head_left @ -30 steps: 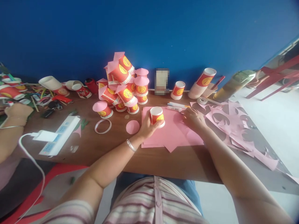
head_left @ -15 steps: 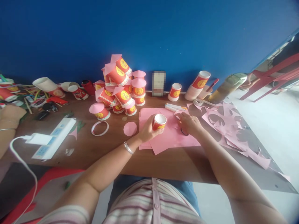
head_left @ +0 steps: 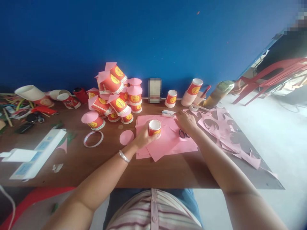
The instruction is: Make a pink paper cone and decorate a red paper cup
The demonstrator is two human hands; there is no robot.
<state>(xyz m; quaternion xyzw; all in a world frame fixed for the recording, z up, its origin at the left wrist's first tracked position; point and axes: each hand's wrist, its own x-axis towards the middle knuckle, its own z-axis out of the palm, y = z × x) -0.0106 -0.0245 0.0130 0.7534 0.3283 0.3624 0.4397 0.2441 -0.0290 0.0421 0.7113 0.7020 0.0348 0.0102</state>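
Observation:
My left hand (head_left: 144,136) is wrapped round a red and white paper cup (head_left: 154,127), its open mouth up, over the pink paper sheets (head_left: 158,148). My right hand (head_left: 186,121) reaches to the right end of the markers (head_left: 168,114), fingers bent down; its fingertips are too small to make out, and an orange marker seems to be under them. Dark-handled scissors (head_left: 184,134) lie on the pink paper just below that hand. A pink paper disc (head_left: 126,137) rests left of the sheets.
Red cups with pink paper roofs (head_left: 117,105) are piled at the back left. A tape ring (head_left: 93,139) and power strip (head_left: 38,155) lie left. Pink scraps (head_left: 230,143) cover the right side. A cup (head_left: 171,98) and bottle (head_left: 218,93) stand behind.
My right hand has moved off the scissors, up to the markers. My left hand still holds the cup. The view has shifted, and the other person's arm at the left is gone from it.

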